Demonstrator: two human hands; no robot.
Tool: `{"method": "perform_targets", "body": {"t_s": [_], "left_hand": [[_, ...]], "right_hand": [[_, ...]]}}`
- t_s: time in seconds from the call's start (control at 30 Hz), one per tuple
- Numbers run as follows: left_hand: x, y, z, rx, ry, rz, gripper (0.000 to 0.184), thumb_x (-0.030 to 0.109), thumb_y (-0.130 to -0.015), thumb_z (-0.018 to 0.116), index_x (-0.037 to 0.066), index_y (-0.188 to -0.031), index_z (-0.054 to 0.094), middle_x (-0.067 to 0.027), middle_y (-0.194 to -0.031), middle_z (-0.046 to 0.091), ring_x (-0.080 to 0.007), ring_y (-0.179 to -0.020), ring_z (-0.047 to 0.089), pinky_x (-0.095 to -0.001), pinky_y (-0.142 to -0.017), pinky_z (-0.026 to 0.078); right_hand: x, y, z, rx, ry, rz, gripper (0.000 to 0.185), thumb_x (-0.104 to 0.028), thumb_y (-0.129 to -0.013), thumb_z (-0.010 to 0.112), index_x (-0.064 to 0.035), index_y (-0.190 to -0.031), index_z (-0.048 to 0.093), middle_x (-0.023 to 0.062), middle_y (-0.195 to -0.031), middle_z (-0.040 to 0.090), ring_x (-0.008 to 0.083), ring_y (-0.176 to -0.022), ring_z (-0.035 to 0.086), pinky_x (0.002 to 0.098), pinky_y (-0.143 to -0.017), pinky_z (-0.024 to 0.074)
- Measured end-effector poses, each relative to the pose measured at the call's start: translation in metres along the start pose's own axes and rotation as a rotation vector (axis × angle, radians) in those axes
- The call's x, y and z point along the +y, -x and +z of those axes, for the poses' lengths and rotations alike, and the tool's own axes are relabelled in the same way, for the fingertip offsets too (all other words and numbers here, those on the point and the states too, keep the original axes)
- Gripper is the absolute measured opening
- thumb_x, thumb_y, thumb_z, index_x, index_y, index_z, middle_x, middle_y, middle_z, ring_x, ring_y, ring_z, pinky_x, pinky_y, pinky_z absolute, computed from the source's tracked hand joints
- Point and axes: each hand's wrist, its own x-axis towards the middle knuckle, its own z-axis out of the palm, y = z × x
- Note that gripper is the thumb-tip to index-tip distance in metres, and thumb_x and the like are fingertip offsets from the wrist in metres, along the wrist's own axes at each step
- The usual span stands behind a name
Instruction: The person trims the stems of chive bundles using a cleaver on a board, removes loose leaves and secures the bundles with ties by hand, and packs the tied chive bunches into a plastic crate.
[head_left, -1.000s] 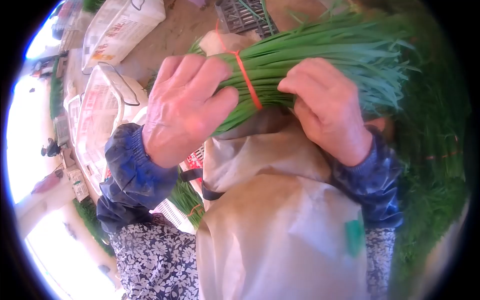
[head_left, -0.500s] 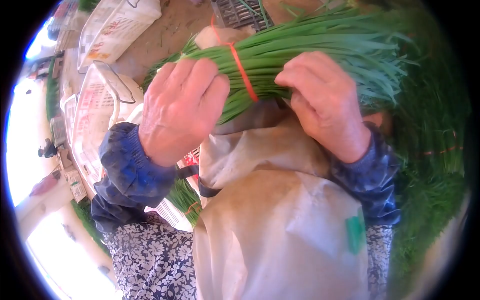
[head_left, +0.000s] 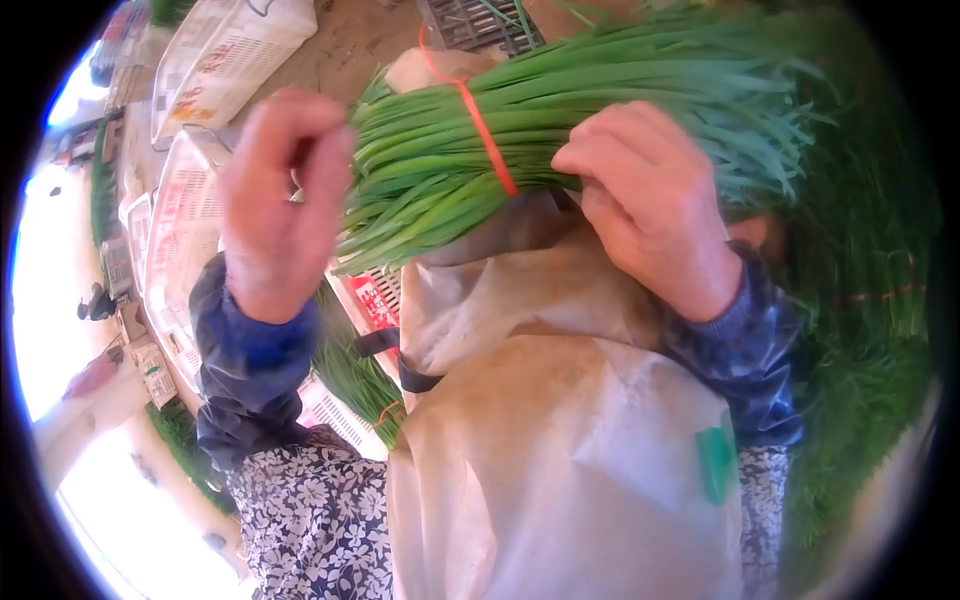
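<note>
A thick bundle of garlic chives (head_left: 590,110) lies crosswise in front of me, bound by an orange-red tie (head_left: 485,135). My right hand (head_left: 650,195) is at its lower edge, right of the tie, with fingers curled and pinching some of the leaves; the fingertips are partly hidden. Off the left end of the bundle is my left hand (head_left: 285,200), slightly blurred. Its fingers are bent, a gap shows between them and the thumb, and I see nothing held there. The bundle rests above the folded top of a stained, pale apron (head_left: 560,430) over my lap.
White plastic baskets (head_left: 185,215) stand at the left, another basket (head_left: 240,60) behind them. Below my left arm lies a tied green bundle (head_left: 365,375). A dark crate (head_left: 480,25) sits at the back. Loose greens (head_left: 860,380) are heaped along the right.
My left hand has come off the bundle and moved left, uncovering the bundle's left end. My right hand has stayed almost still at the lower edge.
</note>
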Motion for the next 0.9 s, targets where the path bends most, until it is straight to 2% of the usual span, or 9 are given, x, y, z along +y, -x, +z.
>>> {"method": "perform_targets", "body": {"t_s": [0.03, 0.13, 0.27, 0.4, 0.47, 0.53, 0.67, 0.8, 0.9], "left_hand": [[-0.003, 0.004, -0.002, 0.031, 0.299, -0.131, 0.016, 0.017, -0.103, 0.051, 0.003, -0.1, 0.06, -0.0072, -0.092, 0.065, -0.0081, -0.069, 0.058, -0.0237, -0.059, 0.046], [-0.024, 0.01, -0.02, 0.136, 0.736, -0.265, 0.015, 0.017, -0.102, 0.052, 0.005, -0.107, 0.06, -0.0081, -0.09, 0.066, -0.0083, -0.061, 0.056, -0.0209, -0.051, 0.042], [-0.038, 0.018, -0.039, 0.217, 1.0, -0.312, 0.015, 0.014, -0.103, 0.05, 0.005, -0.109, 0.061, -0.0108, -0.09, 0.064, -0.0099, -0.056, 0.05, -0.0195, -0.045, 0.038], [0.042, 0.01, -0.018, 0.184, 0.865, -0.187, 0.01, 0.01, -0.098, 0.056, 0.004, -0.102, 0.063, -0.0104, -0.075, 0.059, -0.011, -0.052, 0.053, -0.021, -0.047, 0.043], [0.069, -0.02, -0.011, -0.324, 0.467, 0.446, 0.017, 0.005, -0.09, 0.06, -0.002, -0.103, 0.067, -0.0165, -0.092, 0.066, -0.0218, -0.067, 0.063, -0.0292, -0.063, 0.052], [0.078, -0.048, -0.002, -0.603, 0.501, 0.735, 0.025, 0.002, -0.086, 0.06, -0.005, -0.109, 0.067, -0.0188, -0.102, 0.068, -0.0276, -0.077, 0.067, -0.0341, -0.073, 0.055], [0.053, -0.101, 0.003, -0.393, 0.148, 0.369, 0.026, -0.002, -0.088, 0.054, -0.003, -0.112, 0.065, -0.0177, -0.105, 0.067, -0.0306, -0.091, 0.066, -0.0341, -0.081, 0.052], [0.022, -0.127, 0.05, -0.433, 0.086, 0.774, 0.042, -0.005, -0.079, 0.062, 0.005, -0.119, 0.063, -0.0124, -0.108, 0.068, -0.0367, -0.108, 0.062, -0.0423, -0.091, 0.049], [0.006, -0.121, 0.065, -0.469, -0.022, 0.753, 0.05, -0.005, -0.074, 0.065, 0.007, -0.122, 0.061, -0.01, -0.114, 0.067, -0.0363, -0.114, 0.059, -0.0445, -0.097, 0.044]], "right_hand": [[0.0, -0.001, 0.0, -0.005, -0.006, 0.007, 0.029, 0.012, -0.065, 0.062, -0.0014, -0.09, 0.064, 0.0144, -0.089, 0.062, 0.0337, -0.081, 0.06, 0.039, -0.069, 0.0499], [0.001, -0.001, -0.002, -0.019, -0.022, 0.02, 0.029, 0.011, -0.065, 0.062, -0.0014, -0.091, 0.065, 0.0146, -0.09, 0.062, 0.0342, -0.082, 0.06, 0.0396, -0.069, 0.0498], [-0.001, 0.001, 0.002, 0.014, -0.012, -0.001, 0.027, 0.005, -0.062, 0.065, -0.0046, -0.086, 0.062, 0.009, -0.085, 0.056, 0.031, -0.079, 0.055, 0.0402, -0.069, 0.0459], [-0.011, -0.005, 0.009, -0.001, 0.041, -0.043, 0.025, 0.003, -0.062, 0.064, -0.0054, -0.086, 0.063, 0.0088, -0.085, 0.057, 0.0299, -0.078, 0.056, 0.0399, -0.068, 0.0454], [-0.012, -0.005, 0.006, 0.032, 0.071, -0.129, 0.022, -0.002, -0.064, 0.064, -0.0063, -0.085, 0.063, 0.0083, -0.087, 0.059, 0.0284, -0.079, 0.057, 0.0385, -0.069, 0.0458], [-0.015, 0.007, 0.004, -0.007, -0.139, -0.097, 0.018, -0.009, -0.066, 0.064, -0.0065, -0.084, 0.063, 0.0085, -0.089, 0.061, 0.0277, -0.081, 0.059, 0.0383, -0.072, 0.047], [-0.023, 0.003, 0.0, 0.102, 0.116, -0.107, 0.033, -0.007, -0.068, 0.064, -0.0008, -0.1, 0.065, 0.0152, -0.107, 0.061, 0.0336, -0.101, 0.059, 0.0449, -0.086, 0.0475], [-0.002, 0.003, 0.009, 0.09, 0.329, 0.044, 0.048, -0.001, -0.065, 0.065, 0.0036, -0.112, 0.063, 0.018, -0.119, 0.058, 0.0359, -0.113, 0.057, 0.0498, -0.098, 0.0442], [-0.008, 0.012, 0.013, 0.059, 0.334, 0.074, 0.048, -0.002, -0.064, 0.064, 0.0037, -0.111, 0.064, 0.018, -0.119, 0.058, 0.0352, -0.113, 0.057, 0.0507, -0.098, 0.0439]]}}
